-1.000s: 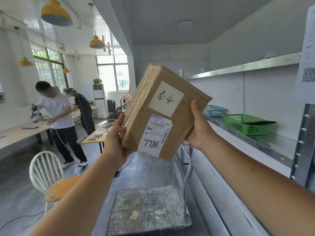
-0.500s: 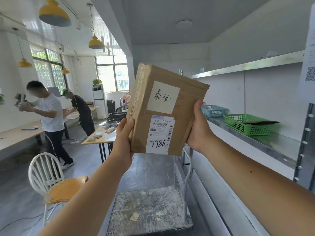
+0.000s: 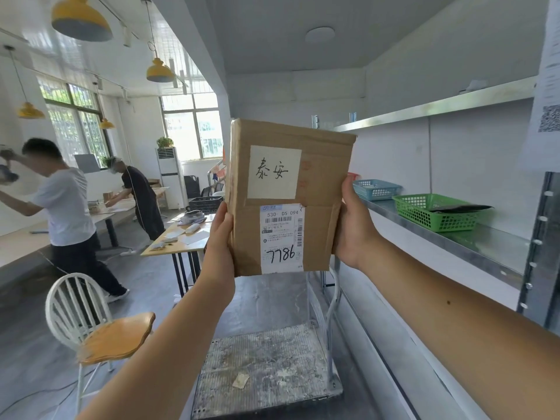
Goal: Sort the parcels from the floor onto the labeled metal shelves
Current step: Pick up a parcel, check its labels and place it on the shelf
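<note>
I hold a brown cardboard parcel (image 3: 321, 183) upright in front of me at chest height. It carries a white handwritten note and a shipping label marked 7786. My left hand (image 3: 219, 244) grips its lower left edge and my right hand (image 3: 353, 228) grips its right edge; the fingers wrap behind the box and are hidden. The metal shelves (image 3: 485, 247) run along the wall on my right, apart from the parcel.
On the middle shelf stand a green basket (image 3: 436, 212) with a dark packet and a blue basket (image 3: 375, 189). A flat trolley (image 3: 266, 368) lies on the floor below the parcel. A white chair (image 3: 91, 322) stands left. Two people work at tables (image 3: 178, 241) beyond.
The parcel has turned from tilted to upright and square to me, both hands still on it. The person in the white shirt has walked left.
</note>
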A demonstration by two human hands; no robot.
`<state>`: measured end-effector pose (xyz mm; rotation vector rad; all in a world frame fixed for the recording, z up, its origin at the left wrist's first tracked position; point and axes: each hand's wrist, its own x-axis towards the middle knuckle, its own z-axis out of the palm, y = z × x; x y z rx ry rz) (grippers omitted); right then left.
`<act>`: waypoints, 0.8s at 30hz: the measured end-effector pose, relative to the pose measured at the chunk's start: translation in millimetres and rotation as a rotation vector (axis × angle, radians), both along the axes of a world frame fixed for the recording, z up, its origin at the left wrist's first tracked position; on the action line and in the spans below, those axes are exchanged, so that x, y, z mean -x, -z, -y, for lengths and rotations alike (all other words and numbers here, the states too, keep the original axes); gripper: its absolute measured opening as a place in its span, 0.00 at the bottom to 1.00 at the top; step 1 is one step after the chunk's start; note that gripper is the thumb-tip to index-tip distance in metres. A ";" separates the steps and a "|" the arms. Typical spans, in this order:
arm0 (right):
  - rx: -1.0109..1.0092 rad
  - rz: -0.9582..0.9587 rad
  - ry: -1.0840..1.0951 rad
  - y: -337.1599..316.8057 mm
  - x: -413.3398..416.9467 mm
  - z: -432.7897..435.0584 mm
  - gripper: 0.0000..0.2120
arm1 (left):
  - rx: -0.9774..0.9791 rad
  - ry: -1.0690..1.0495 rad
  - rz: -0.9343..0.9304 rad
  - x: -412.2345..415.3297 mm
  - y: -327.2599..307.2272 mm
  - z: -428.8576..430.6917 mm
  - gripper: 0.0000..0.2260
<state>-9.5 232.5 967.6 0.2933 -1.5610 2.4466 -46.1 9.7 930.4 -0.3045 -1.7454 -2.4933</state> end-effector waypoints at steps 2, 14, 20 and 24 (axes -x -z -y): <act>-0.019 -0.009 0.025 1.2 1.3 1.0 0.33 | 0.016 0.003 -0.010 -3.4 -2.6 -2.3 0.27; -0.075 0.033 0.038 4.4 -1.2 4.2 0.33 | 0.017 0.039 -0.054 -9.6 -11.7 -4.0 0.27; -0.104 0.048 0.067 0.0 0.4 6.3 0.30 | -0.084 0.009 0.007 -13.8 -7.7 -4.4 0.35; -0.206 0.043 0.055 0.4 -2.6 1.1 0.39 | -0.101 0.063 0.002 -13.9 -15.8 0.8 0.35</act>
